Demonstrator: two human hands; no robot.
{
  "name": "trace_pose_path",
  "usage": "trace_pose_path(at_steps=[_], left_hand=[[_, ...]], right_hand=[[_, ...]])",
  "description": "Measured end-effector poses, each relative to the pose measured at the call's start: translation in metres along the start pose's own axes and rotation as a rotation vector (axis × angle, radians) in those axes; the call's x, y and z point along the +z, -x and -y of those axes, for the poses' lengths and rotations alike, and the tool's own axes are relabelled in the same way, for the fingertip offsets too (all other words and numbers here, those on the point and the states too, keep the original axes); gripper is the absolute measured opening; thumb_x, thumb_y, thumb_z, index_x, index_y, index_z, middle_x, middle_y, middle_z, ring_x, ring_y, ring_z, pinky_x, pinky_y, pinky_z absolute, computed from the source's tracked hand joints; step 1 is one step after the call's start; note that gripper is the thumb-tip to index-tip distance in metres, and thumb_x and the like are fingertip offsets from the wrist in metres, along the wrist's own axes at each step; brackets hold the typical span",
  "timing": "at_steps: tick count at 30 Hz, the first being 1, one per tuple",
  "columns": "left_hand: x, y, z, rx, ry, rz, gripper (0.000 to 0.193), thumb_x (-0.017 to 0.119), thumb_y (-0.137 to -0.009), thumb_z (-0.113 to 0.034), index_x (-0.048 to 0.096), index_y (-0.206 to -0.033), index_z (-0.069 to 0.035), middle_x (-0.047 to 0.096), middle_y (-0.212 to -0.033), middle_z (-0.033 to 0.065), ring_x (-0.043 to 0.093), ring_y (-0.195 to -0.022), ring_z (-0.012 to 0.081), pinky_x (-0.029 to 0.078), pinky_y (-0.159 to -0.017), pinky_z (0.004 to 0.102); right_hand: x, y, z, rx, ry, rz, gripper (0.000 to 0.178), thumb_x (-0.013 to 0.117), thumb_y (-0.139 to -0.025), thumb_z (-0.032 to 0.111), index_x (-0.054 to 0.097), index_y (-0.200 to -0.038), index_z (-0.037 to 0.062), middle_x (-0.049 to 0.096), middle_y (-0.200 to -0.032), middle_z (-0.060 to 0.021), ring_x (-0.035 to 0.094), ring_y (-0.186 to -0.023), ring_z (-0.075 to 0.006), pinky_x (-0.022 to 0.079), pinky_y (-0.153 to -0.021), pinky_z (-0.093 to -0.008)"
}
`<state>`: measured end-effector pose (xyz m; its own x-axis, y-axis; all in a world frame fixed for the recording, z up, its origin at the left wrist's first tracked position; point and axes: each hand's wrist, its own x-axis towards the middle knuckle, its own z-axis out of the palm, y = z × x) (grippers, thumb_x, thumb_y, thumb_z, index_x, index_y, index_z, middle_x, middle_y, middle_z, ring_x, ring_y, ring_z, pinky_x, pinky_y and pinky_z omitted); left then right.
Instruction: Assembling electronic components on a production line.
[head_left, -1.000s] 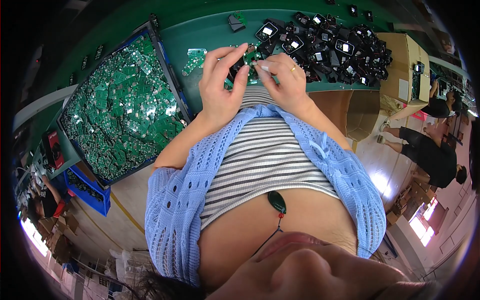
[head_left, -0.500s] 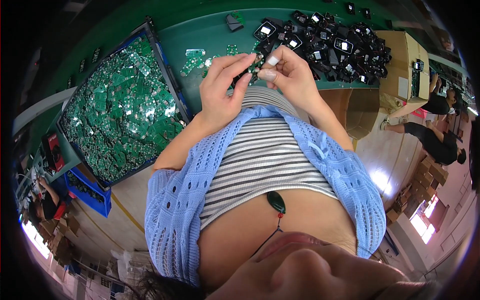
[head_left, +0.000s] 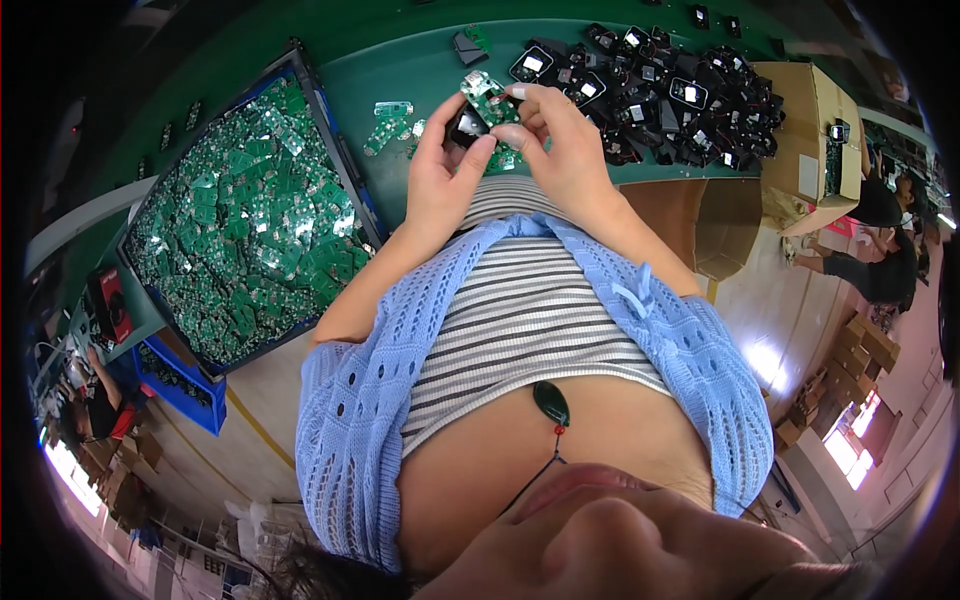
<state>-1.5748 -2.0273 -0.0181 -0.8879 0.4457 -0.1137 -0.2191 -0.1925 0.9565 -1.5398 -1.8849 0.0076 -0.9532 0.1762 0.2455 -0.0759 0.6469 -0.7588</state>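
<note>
Above the green table, my left hand (head_left: 438,180) is closed around a small black plastic case (head_left: 467,127), thumb on the near side and fingers on the far left. A green circuit board (head_left: 486,96) stands up at the far edge of the case, partly covering it. My right hand (head_left: 562,150) pinches this board at its right side with thumb and forefinger. Whether the board still touches the case cannot be made out. Several loose green circuit boards (head_left: 385,134) lie on the table left of my left hand, and more boards (head_left: 506,158) show beneath my hands.
A big black-rimmed tray (head_left: 335,140) heaped with green boards stands at the left. A pile of black cases (head_left: 650,95) covers the table's right side. Beyond it are cardboard boxes (head_left: 800,120). A black part (head_left: 468,47) lies at the far side. Other people (head_left: 880,270) are in the background.
My hands have turned the held parts. The black case now shows its dark face, and the circuit board has come up above it. My right hand's fingers have shifted slightly left.
</note>
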Motion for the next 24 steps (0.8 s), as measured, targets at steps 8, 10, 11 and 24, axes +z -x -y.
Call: trace_pose_path(at_steps=[8, 10, 11, 24], left_hand=[[-0.013, -0.005, 0.003, -0.155, -0.56, 0.172, 0.047, 0.051, -0.079, -0.007, 0.033, -0.122, 0.0, 0.051, -0.106, 0.0132, 0.052, -0.096, 0.0203, 0.042, -0.082, 0.0285], [-0.011, -0.007, -0.002, -0.554, 0.186, 0.1, 0.043, 0.049, -0.082, -0.008, 0.035, -0.121, -0.001, 0.052, -0.104, 0.0111, 0.053, -0.092, 0.0193, 0.044, -0.079, 0.0311], [-0.01, -0.008, -0.003, -0.56, 0.335, 0.064, 0.035, 0.047, -0.084, -0.008, 0.039, -0.118, -0.001, 0.053, -0.101, 0.0094, 0.054, -0.087, 0.0173, 0.047, -0.075, 0.0313], [-0.006, -0.01, -0.005, -0.444, 0.413, -0.083, 0.022, 0.05, -0.081, -0.002, 0.045, -0.102, -0.002, 0.057, -0.09, 0.0066, 0.056, -0.078, 0.0139, 0.047, -0.067, 0.0267]], right_hand=[[-0.009, 0.003, -0.01, 0.504, -0.653, 0.217, 0.031, 0.059, -0.076, 0.001, 0.044, -0.103, 0.0033, 0.052, -0.076, -0.0025, 0.049, -0.061, -0.0078, 0.04, -0.053, -0.0198], [-0.009, 0.005, -0.012, 0.589, -0.814, 0.244, 0.027, 0.057, -0.078, 0.001, 0.044, -0.101, 0.0036, 0.052, -0.077, -0.0022, 0.048, -0.061, -0.0074, 0.039, -0.053, -0.0194], [-0.009, 0.006, -0.014, 0.601, -0.893, 0.249, 0.026, 0.057, -0.078, 0.002, 0.044, -0.1, 0.0044, 0.052, -0.077, -0.002, 0.048, -0.061, -0.0074, 0.039, -0.053, -0.0193], [0.008, 0.004, -0.015, -0.448, -0.041, 0.077, 0.023, 0.066, -0.065, 0.007, 0.059, -0.086, 0.0084, 0.054, -0.08, -0.0047, 0.055, -0.071, -0.0204, 0.046, -0.053, -0.0285]])
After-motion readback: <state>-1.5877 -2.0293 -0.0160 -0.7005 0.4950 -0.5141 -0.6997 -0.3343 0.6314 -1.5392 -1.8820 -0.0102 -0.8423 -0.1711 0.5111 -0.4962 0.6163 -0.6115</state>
